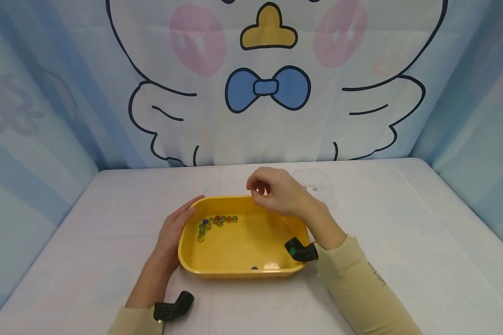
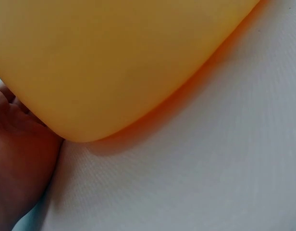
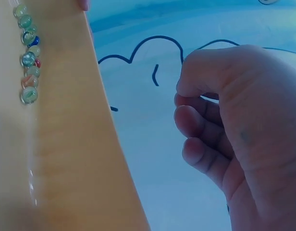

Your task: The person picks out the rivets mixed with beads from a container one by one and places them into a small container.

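A shallow yellow tray (image 1: 251, 244) stands on the table in the head view. Several glass marbles (image 1: 229, 219) lie in it along the far left corner, and a blue marble (image 1: 254, 268) is by the near wall. My left hand (image 1: 173, 235) holds the tray's left side, thumb along the rim; in the left wrist view its palm (image 2: 23, 159) lies against the outer wall. Over the far rim hovers my right hand (image 1: 281, 190), thumb and fingers bent with their tips close together. Whether a marble is between them is hidden, also in the right wrist view.
Two small clear pieces (image 1: 314, 189) lie on the white-covered table (image 1: 402, 232) behind the right wrist. A cartoon-printed curtain (image 1: 268, 135) rises at the table's far edge. Black wrist cameras (image 1: 173, 305) sit on both sleeves, the right one over the tray's near right corner.
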The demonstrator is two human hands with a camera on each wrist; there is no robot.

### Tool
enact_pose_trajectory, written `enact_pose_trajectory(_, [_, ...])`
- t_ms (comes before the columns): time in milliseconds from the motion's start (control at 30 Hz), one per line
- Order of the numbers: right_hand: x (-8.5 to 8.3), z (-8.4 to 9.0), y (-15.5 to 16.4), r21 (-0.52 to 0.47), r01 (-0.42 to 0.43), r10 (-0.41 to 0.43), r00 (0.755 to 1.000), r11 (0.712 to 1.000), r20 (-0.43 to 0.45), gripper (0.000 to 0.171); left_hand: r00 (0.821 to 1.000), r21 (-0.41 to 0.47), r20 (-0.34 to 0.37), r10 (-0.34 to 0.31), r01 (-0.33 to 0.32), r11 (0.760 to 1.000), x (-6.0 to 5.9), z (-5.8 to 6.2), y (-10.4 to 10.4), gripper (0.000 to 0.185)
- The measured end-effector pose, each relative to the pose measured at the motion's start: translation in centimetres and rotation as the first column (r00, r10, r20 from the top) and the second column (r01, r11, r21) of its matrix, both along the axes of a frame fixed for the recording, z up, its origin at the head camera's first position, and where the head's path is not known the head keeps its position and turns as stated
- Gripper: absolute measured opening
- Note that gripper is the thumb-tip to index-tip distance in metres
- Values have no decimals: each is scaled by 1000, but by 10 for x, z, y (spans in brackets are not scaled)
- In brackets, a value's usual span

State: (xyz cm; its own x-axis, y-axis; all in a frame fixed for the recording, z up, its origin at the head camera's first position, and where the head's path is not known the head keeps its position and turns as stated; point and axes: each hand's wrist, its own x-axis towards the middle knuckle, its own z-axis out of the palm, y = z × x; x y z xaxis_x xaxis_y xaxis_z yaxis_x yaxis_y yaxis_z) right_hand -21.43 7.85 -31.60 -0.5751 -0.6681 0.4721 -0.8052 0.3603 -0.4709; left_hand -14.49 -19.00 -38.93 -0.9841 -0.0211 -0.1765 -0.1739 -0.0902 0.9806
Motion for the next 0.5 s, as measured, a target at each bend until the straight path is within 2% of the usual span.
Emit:
enact_pose_trajectory(300, [-3, 3, 12, -39, 10, -12, 999, 999, -47, 12, 1000, -10, 0, -2, 2, 1000, -1, 0, -1, 47])
enact_pose_trajectory(500, [-6, 4, 22, -45, 63, -64, 997, 997, -40, 12, 1000, -10, 0, -1, 1, 1000, -1, -1, -1, 47])
